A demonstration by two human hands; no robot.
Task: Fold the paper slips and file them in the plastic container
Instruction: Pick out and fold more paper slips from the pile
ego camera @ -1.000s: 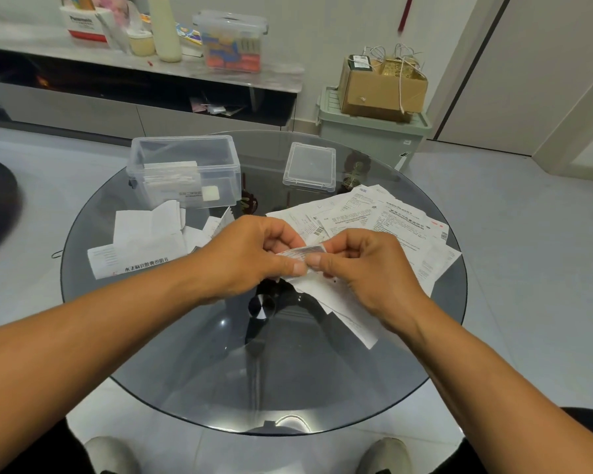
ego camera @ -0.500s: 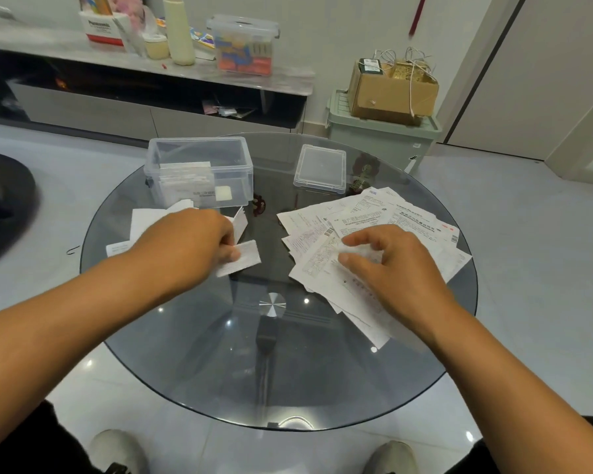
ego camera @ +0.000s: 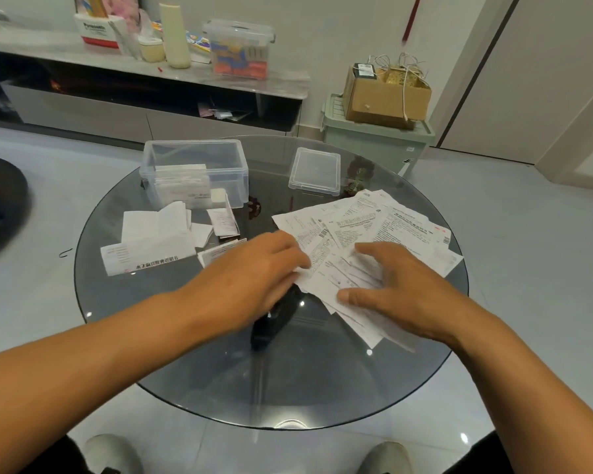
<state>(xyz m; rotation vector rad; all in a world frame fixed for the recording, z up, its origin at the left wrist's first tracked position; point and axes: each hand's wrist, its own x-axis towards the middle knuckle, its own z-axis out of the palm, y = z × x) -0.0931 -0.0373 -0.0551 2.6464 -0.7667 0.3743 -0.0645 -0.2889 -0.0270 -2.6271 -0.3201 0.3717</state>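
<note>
Fingers of the right hand (ego camera: pixel 396 289) lie spread and fairly straight on a loose fan of unfolded paper slips (ego camera: pixel 367 234); the thumb presses the near sheet. The left hand (ego camera: pixel 254 271) reaches in beside it, fingertips on the fan's edge; whether they pinch a slip cannot be told. Best to free one thin printed sheet while the other hand pins the rest. Beyond the left fingers lie folded white slips (ego camera: pixel 158 234), then the clear, boxy plastic container (ego camera: pixel 199 155), part filled, on smooth dark glass.
</note>
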